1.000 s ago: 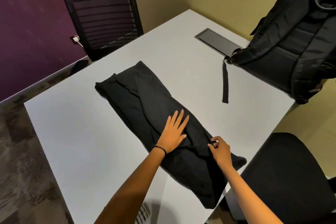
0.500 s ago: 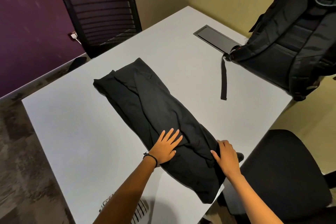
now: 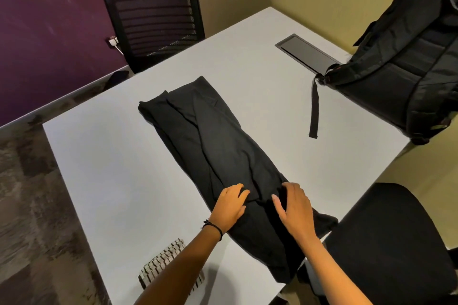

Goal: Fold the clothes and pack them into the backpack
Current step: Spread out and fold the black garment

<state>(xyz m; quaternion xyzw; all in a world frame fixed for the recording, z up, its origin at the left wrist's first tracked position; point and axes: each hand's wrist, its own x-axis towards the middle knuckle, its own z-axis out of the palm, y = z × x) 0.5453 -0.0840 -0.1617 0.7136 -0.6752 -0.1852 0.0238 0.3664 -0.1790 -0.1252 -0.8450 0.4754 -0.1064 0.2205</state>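
A black garment (image 3: 218, 146), folded lengthwise into a long strip, lies diagonally across the white table (image 3: 111, 168); its near end hangs over the table's front edge. My left hand (image 3: 230, 208) rests on the strip's near part, its fingers curled into a fold. My right hand (image 3: 296, 212) sits just to the right on the same part, fingertips bent down into the cloth and thumb spread. The black backpack (image 3: 406, 64) stands at the table's far right, one strap (image 3: 314, 109) trailing over the tabletop.
A striped cloth (image 3: 161, 265) lies near the front edge, partly under my left forearm. A dark cable hatch (image 3: 306, 53) is set into the far side. One black chair (image 3: 153, 17) stands behind the table, another (image 3: 386, 242) at the near right.
Both hands slid toward the garment's near end and came closer together. The left hand's flat fingers have curled into the cloth, and the right hand moved up onto the strip.
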